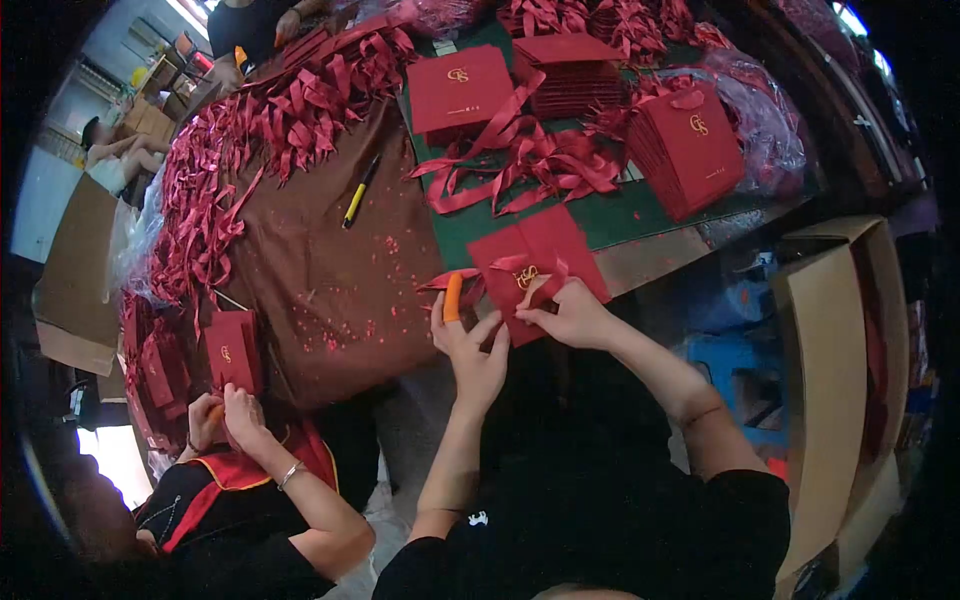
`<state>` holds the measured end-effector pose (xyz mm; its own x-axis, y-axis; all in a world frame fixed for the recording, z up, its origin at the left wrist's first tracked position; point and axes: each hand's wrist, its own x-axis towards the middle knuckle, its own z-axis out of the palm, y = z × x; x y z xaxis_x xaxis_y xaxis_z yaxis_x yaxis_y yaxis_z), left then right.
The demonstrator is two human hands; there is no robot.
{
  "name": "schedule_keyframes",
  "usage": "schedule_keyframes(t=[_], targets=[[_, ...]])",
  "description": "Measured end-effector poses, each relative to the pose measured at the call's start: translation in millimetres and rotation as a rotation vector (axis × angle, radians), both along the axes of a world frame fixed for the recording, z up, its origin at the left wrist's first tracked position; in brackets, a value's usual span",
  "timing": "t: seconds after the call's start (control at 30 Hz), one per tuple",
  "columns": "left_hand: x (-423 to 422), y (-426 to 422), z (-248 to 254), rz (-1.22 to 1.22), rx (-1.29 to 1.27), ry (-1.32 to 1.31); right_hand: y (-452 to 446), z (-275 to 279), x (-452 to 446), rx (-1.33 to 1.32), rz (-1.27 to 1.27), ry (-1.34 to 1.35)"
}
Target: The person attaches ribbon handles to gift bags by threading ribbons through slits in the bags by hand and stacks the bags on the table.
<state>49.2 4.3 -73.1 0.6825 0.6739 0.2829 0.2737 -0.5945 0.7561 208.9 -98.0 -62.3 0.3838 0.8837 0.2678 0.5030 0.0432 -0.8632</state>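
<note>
A flat dark red paper gift bag (pixel 560 238) with a gold monogram lies at the front edge of the table, before my hands. A red ribbon (pixel 508 263) runs across its face. My right hand (pixel 572 318) rests over the bag's lower right part, with thumb and fingers pinched on the ribbon near the monogram. Beside the bag's left edge, my left hand (pixel 468 345) has its fingers apart, and one wears an orange finger cot (pixel 453 297). The left fingertips are close to the ribbon's loose end; whether they touch the bag is unclear.
Stacks of red bags (pixel 460 90) and loose ribbons (pixel 545 165) cover the green mat (pixel 455 230). A yellow-black cutter or pen (pixel 360 192) lies on brown cloth (pixel 330 260) with red scraps. A co-worker's hands (pixel 235 412) handle another bag at left. Cardboard (pixel 825 400) stands at right.
</note>
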Motion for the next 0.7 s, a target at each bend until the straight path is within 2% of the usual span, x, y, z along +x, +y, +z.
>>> schedule_keyframes(t=[0.1, 0.2, 0.33, 0.4, 0.47, 0.5, 0.63, 0.7], targets=[[1.0, 1.3, 1.9, -0.027, 0.01, -0.041, -1.3, 6.0, -3.3, -0.27, -0.017, 0.13], [0.4, 0.7, 5.7, -0.051, 0.002, -0.03, 0.6, 17.3, -7.8, -0.154, 0.02, 0.112], [4.6, 2.0, 10.9, -0.095, 0.054, -0.066, 1.1, 17.1, -5.8, -0.245, 0.035, 0.158], [10.3, 5.2, 12.1, -0.108, 0.113, -0.145, 1.9, 13.9, 0.5, -0.201, 0.053, 0.143], [8.8, 4.9, 21.3, -0.109, 0.367, 0.027, 1.5, 10.0, 2.5, -0.181, 0.099, 0.149], [11.8, 6.6, 21.2, -0.11, 0.461, -0.035, -0.4, 17.0, 3.1, -0.209, 0.104, 0.228], [13.6, 7.8, 25.6, -0.122, 0.628, -0.015, -0.8, 24.1, 4.6, -0.114, 0.15, 0.178], [10.8, 9.6, 29.2, -0.135, 0.67, -0.03, -5.8, 24.8, -2.5, -0.034, 0.053, 0.382]])
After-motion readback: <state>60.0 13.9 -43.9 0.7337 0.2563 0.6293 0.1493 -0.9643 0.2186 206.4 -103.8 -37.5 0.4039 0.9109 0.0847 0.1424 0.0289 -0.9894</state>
